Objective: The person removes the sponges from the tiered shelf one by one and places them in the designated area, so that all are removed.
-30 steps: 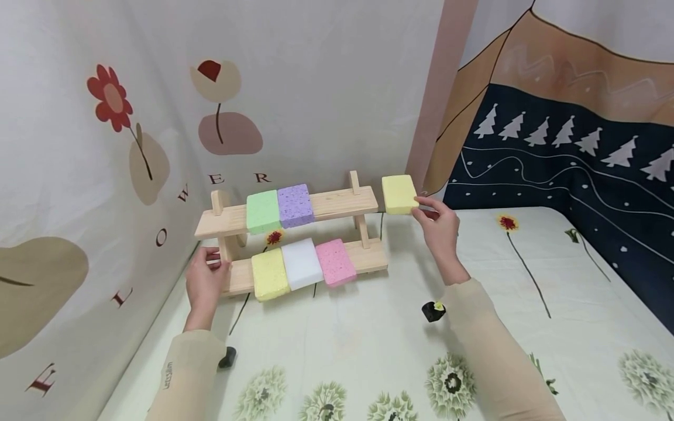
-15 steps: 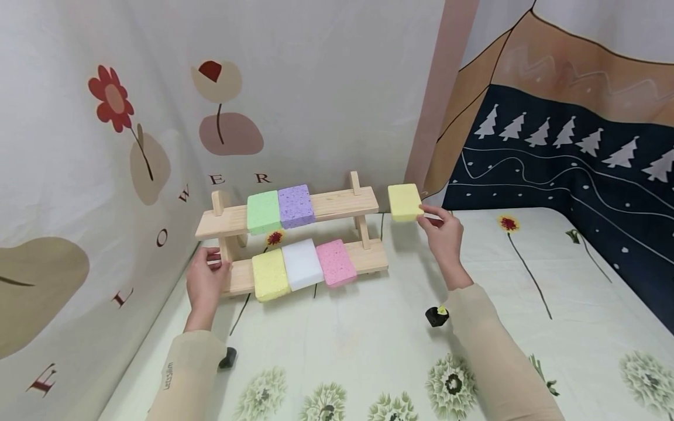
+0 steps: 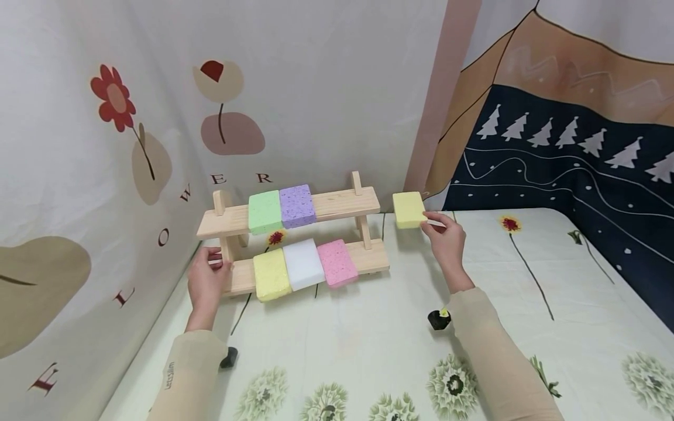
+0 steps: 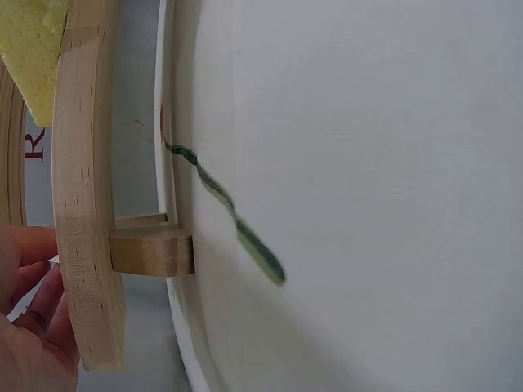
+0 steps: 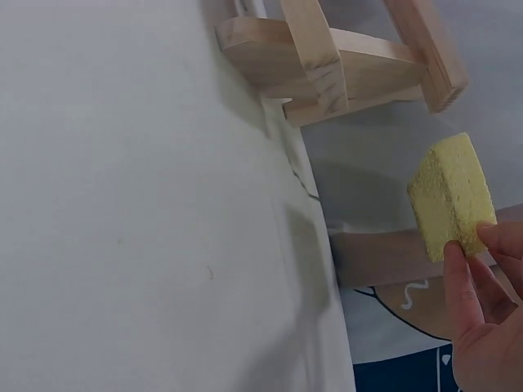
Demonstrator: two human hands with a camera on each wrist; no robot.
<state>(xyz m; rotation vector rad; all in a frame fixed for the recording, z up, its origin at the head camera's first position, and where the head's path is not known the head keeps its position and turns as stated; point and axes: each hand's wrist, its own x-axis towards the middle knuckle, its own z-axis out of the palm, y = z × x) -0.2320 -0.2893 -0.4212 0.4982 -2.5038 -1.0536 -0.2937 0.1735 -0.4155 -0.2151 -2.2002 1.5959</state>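
Observation:
My right hand point(image 3: 447, 242) pinches a yellow sponge point(image 3: 408, 210) by its lower right corner. The sponge is raised in the air, just right of a two-tier wooden shelf point(image 3: 344, 204) and apart from it. At the shelf's left end, my left hand point(image 3: 205, 283) grips the wood near the lower plank and upright. The left wrist view shows these fingers against the plank point(image 4: 80, 188). On the upper tier lie a green sponge point(image 3: 265, 211) and a purple sponge point(image 3: 298, 206). A yellow sponge point(image 3: 271, 275), a white sponge point(image 3: 303, 264) and a pink sponge point(image 3: 337, 263) line the lower tier.
A flower-printed cloth point(image 3: 347, 339) covers the table. Printed curtains point(image 3: 326, 88) hang close behind the shelf and along the left side. A small dark object point(image 3: 439, 319) lies beside the right sleeve, another dark object point(image 3: 229, 357) beside the left sleeve.
My right hand has drawn the yellow sponge to the right and slightly down, widening the gap to the shelf. My left hand and the sponges on the shelf stay put.

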